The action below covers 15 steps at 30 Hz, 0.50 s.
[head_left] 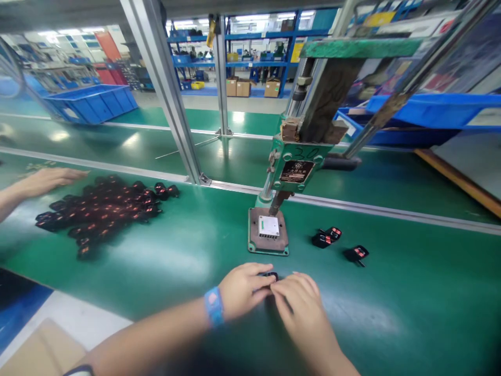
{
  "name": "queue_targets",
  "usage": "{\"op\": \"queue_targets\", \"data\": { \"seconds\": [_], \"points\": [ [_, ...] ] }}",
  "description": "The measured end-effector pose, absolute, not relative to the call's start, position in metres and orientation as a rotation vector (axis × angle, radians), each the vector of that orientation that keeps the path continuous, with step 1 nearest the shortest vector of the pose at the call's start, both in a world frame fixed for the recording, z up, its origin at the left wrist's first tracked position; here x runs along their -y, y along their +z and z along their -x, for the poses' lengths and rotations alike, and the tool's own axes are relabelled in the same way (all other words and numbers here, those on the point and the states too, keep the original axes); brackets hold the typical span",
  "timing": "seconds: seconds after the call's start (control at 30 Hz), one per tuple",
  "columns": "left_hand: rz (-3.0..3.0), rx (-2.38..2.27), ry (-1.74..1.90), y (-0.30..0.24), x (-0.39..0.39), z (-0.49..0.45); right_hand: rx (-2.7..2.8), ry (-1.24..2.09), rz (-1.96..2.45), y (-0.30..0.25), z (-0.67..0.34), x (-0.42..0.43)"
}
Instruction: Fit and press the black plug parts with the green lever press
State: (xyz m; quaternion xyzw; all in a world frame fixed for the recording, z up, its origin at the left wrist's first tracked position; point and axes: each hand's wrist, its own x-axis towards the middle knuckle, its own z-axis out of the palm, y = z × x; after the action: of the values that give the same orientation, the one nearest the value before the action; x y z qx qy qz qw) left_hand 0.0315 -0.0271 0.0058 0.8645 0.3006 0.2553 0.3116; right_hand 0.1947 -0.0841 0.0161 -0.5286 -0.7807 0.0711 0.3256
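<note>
My left hand point(245, 288), with a blue wristband, and my right hand point(299, 297) meet over the green belt. Together they pinch a small black part point(270, 275); only its top edge shows between the fingers. Just beyond them stands a green hand press point(297, 156) whose base plate point(268, 232) carries a white fixture block point(269, 226). Two finished-looking black and red parts point(326, 237) lie right of the base, with another black and red part point(356, 254) beside them.
A heap of several black and red parts point(102, 211) lies at the left of the belt. Another person's hand point(49, 178) rests flat beside it. Aluminium frame posts point(164, 94) rise behind. Blue bins point(92, 102) and shelving stand farther back.
</note>
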Motion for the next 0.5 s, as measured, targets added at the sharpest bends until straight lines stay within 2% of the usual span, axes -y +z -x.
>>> {"op": "queue_targets", "data": {
  "seconds": [0.23, 0.5],
  "points": [
    [-2.349, -0.779, 0.801, -0.001, 0.028, -0.036, 2.055, 0.052, 1.341, -0.003, -0.197, 0.105],
    [-2.302, -0.999, 0.864, -0.004, 0.036, -0.056, 2.013, 0.343, 1.472, -0.001, -0.227, 0.098]
  ]
}}
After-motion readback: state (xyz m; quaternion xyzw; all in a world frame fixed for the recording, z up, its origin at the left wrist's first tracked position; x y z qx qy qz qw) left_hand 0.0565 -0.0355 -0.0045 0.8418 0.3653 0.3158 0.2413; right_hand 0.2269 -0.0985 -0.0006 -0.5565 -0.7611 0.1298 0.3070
